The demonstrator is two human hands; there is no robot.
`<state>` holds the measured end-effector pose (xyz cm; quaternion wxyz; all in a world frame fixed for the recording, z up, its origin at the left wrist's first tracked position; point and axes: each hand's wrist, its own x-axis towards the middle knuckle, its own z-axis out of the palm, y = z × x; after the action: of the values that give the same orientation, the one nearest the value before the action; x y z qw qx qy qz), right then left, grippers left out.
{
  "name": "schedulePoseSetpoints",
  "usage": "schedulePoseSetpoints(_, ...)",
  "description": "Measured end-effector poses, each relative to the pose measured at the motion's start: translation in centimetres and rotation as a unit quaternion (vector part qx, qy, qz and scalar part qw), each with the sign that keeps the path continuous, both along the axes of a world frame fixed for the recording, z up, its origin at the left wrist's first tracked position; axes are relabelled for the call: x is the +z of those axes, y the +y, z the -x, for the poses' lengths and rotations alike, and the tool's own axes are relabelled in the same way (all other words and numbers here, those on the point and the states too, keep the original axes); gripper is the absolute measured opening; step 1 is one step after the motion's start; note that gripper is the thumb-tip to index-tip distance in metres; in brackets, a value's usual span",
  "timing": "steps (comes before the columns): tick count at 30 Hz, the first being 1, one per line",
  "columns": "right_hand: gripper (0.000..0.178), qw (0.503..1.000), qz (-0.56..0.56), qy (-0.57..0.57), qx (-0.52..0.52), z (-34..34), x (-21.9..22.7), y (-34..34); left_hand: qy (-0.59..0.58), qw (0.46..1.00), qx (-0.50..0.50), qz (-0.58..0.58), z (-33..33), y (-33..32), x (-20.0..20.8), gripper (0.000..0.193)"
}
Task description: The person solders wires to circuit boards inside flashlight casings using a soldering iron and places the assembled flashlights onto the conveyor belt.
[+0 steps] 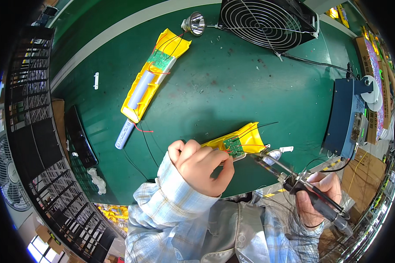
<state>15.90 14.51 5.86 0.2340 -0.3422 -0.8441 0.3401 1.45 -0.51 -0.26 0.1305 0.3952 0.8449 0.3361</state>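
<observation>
Item one: my left hand (202,166), bare-fingered, with a loose left sleeve (177,188) behind the fingers in pale blue and white plaid crossed by fine tan lines, its broad cuff creased. Item two: my right hand (314,199), bare-fingered, a thin dark line at the wrist, then a right sleeve (305,243) of matching plaid behind the fingers, overlaid by fine dark strands. Item three: a grey garment (250,223) with visible seams, bodyward of both hands' fingers, kind unclear.
</observation>
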Motion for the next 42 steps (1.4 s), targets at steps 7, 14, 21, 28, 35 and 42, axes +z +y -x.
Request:
schedulePoseSetpoints(7,0.036,0.993,0.108,0.029,0.036,-1.3,0.4,0.8,0.04,0.998,-0.019,-0.049,-0.1,-0.5,0.4,0.022)
schedulePoseSetpoints(14,0.038,0.998,0.061,0.013,0.001,-4.5,0.7,1.8,0.127,0.989,0.032,0.068,0.0,-1.2,0.1,0.043)
schedulePoseSetpoints(21,0.03,0.977,0.129,0.136,-0.101,-8.3,1.9,3.2,0.138,0.983,0.015,-0.117,4.1,-1.0,7.0,0.038)
schedulePoseSetpoints(28,0.026,0.956,0.19,0.172,-0.142,-9.3,2.2,3.6,0.1,0.961,0.151,-0.211,20.9,10.6,10.0,0.052)
schedulePoseSetpoints(35,0.022,0.954,0.193,0.148,-0.173,-9.6,0.8,3.6,0.128,0.969,0.212,0.019,29.9,18.1,-0.3,0.049)
schedulePoseSetpoints(42,0.019,0.95,0.236,0.113,-0.168,-7.8,2.1,4.0,0.208,0.94,0.268,-0.035,30.1,17.4,1.7,0.053)
